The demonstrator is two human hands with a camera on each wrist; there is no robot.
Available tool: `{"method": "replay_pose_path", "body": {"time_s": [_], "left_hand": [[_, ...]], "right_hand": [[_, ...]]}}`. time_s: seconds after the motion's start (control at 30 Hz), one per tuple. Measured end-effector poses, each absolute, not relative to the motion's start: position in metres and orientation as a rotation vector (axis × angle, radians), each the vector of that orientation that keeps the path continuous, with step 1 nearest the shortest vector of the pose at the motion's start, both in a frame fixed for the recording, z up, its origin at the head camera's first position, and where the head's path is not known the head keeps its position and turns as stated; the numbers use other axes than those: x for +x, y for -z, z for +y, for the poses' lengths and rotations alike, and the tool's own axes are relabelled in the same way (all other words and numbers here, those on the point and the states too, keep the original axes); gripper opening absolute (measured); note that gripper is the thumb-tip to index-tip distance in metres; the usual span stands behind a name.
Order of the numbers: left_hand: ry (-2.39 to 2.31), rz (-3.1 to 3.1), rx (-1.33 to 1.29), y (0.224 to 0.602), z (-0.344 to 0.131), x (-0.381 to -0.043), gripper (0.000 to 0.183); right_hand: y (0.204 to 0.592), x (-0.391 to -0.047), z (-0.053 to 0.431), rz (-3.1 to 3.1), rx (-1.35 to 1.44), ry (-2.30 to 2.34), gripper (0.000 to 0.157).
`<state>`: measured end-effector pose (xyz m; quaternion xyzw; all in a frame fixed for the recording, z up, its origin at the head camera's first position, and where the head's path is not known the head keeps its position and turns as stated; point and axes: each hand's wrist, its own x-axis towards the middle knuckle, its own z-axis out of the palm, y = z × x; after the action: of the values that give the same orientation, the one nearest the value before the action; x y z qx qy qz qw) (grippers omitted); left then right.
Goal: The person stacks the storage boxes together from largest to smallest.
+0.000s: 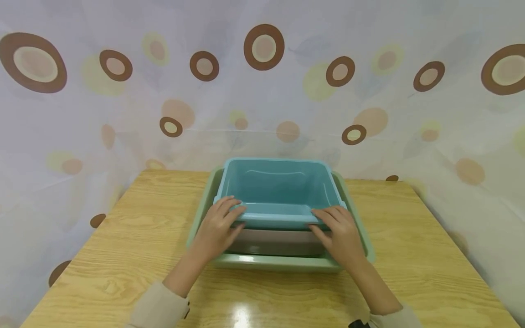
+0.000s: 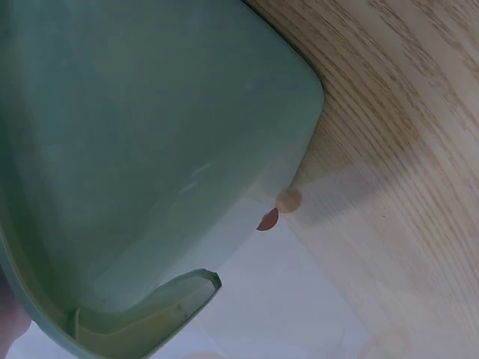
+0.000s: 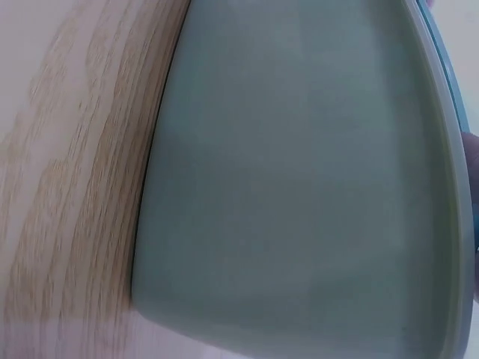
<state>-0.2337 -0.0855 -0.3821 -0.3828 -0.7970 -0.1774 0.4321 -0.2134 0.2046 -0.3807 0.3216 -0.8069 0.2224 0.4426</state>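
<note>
A light blue plastic bin [image 1: 275,222] sits highest in a nested stack, its open top facing up and its inside bare. Below its near edge shows the wall of a greyish-brown bin [image 1: 275,242]. Both stand within a larger pale green bin [image 1: 279,262], whose outer wall fills much of both wrist views. My left hand [image 1: 217,227] pinches the blue bin's near rim toward the left corner, fingers over the edge and thumb below. On the right, my right hand [image 1: 341,233] grips the same rim likewise. Only slivers of the hands appear in the wrist views.
The stack stands on a wood-grain table [image 1: 135,237], which extends to both sides and in front. Behind and around the table hangs a pale cloth [image 1: 229,100] with brown rings and coloured dots, close to the bins' far side.
</note>
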Motion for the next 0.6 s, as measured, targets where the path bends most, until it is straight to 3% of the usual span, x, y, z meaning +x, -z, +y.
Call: {"method": "replay_pose_path", "body": {"time_s": [0.37,0.6], "left_hand": [[0.431,-2.011,-0.841,0.383,-0.102,-0.224,0.054],[0.399,-2.037,-0.707,0.386,-0.118,-0.218,0.069]], "right_hand": [[0.380,-0.207,0.227,-1.942,0.751,-0.604,0.055],[0.382,-0.201,0.244,-1.963,0.666,-0.569,0.065]]}}
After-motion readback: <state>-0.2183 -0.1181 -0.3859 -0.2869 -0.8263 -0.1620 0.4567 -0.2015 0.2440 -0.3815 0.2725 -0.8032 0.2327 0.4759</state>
